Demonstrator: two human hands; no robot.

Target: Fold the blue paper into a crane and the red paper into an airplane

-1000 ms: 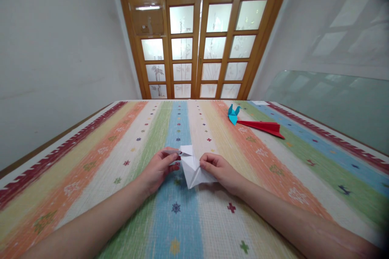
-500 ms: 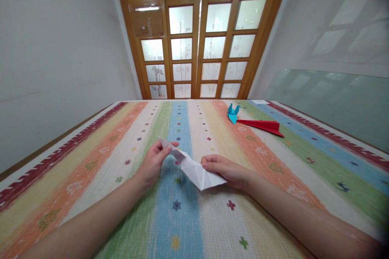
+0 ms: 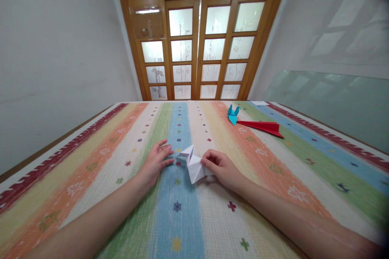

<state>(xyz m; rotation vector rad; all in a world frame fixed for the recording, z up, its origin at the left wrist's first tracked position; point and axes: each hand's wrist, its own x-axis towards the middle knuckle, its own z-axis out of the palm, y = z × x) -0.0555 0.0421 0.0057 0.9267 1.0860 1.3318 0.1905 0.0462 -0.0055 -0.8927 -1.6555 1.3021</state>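
Observation:
A folded piece of white paper [image 3: 195, 168] is pinched at its right side between the thumb and fingers of my right hand [image 3: 221, 168]. Its left end has a pointed, open fold that sticks up and to the left. My left hand [image 3: 158, 161] is just left of that point, fingers apart and holding nothing, with a small gap to the paper. Part of the paper's right end is hidden behind my right hand.
A striped, patterned tablecloth [image 3: 164, 226] covers the table. Farther back on the right stand a blue origami crane [image 3: 233, 115] and a red paper plane [image 3: 261, 127], close together. A wooden door with glass panes [image 3: 199, 48] is beyond the table.
My left hand has let go of the white paper and opened. The paper has turned and folded up more compactly, its left end now nearer my right hand, which still pinches it.

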